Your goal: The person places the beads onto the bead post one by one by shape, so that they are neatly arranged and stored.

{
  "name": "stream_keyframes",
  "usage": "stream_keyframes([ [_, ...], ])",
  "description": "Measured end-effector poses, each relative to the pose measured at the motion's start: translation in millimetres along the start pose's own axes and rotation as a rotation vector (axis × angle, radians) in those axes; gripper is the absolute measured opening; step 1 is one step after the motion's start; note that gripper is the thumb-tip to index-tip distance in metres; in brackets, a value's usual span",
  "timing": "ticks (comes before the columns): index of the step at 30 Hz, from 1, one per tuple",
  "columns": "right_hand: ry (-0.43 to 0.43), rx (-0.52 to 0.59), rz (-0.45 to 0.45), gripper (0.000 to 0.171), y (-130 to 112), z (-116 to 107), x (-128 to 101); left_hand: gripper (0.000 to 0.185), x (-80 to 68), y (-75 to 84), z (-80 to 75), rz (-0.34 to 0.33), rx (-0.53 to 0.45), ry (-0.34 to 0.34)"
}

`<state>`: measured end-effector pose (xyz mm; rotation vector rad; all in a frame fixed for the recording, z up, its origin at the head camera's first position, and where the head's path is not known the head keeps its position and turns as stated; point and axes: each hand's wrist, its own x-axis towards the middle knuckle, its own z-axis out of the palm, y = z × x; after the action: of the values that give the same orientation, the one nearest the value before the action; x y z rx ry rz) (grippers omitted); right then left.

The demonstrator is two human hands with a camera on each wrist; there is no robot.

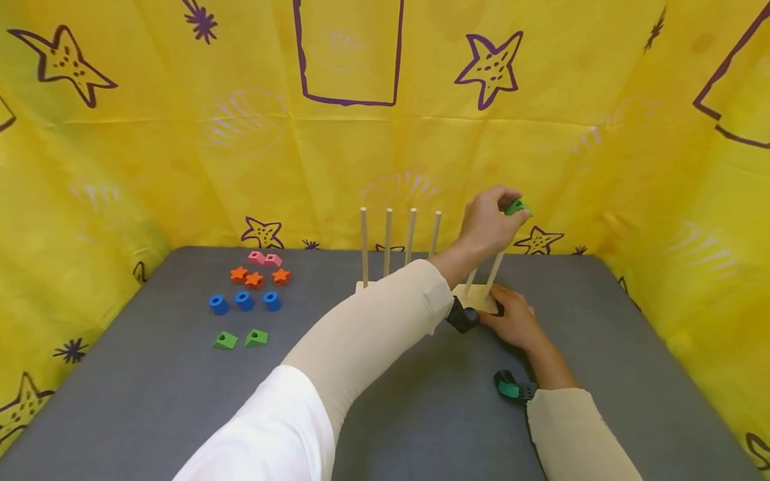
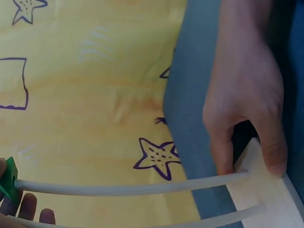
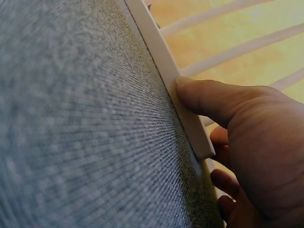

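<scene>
A wooden peg board stands on the grey table, its base [image 1: 474,296] carrying several upright pegs [image 1: 388,242]. My left hand [image 1: 504,211] reaches across and pinches a green block [image 1: 518,206] at the top of the rightmost peg [image 1: 494,272]. In the left wrist view the green block [image 2: 8,183] sits on that peg's tip [image 2: 128,189], with my fingertips [image 2: 27,208] beside it. My right hand [image 1: 510,319] grips the right end of the base. Its thumb [image 3: 209,97] presses on the base edge [image 3: 159,59], and its fingers [image 2: 247,95] curl round the end of the base [image 2: 268,187].
At the table's left lie two pink blocks [image 1: 265,258], three orange stars [image 1: 257,276], three blue rings [image 1: 243,300] and two green wedges [image 1: 240,339]. Yellow star-printed cloth [image 1: 180,133] walls in the table at the back and on both sides.
</scene>
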<state>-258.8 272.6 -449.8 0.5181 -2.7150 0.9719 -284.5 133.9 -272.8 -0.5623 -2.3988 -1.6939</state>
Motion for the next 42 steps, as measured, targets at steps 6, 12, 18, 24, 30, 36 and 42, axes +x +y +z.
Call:
stream_keyframes([
  [6, -0.009, -0.005, 0.016, 0.046, 0.8, 0.8, 0.1, 0.03, -1.7, -6.9, 5.7, -0.011, -0.035, 0.032],
  [12, -0.007, 0.005, 0.019, 0.041, 1.0, 0.0, 0.9, 0.029, -2.1, -11.2, 12.8, -0.03, -0.018, 0.071],
  [18, -0.042, 0.016, 0.057, 0.055, 0.4, -0.5, 2.0, 0.03, -5.2, -17.1, 18.4, -0.048, -0.016, 0.075],
  [24, -0.052, 0.019, 0.049, 0.058, 1.8, -0.5, 2.7, 0.046, -9.0, -28.1, 19.9, -0.06, -0.085, 0.077],
  [30, -0.037, 0.025, 0.036, 0.049, 2.4, 0.1, 2.5, 0.039, -16.3, -44.3, 24.9, -0.085, -0.056, 0.097],
  [36, -0.031, 0.019, 0.028, 0.043, 1.2, 0.1, 2.2, 0.022, -24.2, -58.5, 31.1, -0.146, -0.069, 0.099],
  [42, -0.03, 0.017, 0.021, 0.052, 1.1, -0.6, 1.2, 0.02, -28.4, -69.2, 37.1, -0.188, -0.125, 0.121],
])
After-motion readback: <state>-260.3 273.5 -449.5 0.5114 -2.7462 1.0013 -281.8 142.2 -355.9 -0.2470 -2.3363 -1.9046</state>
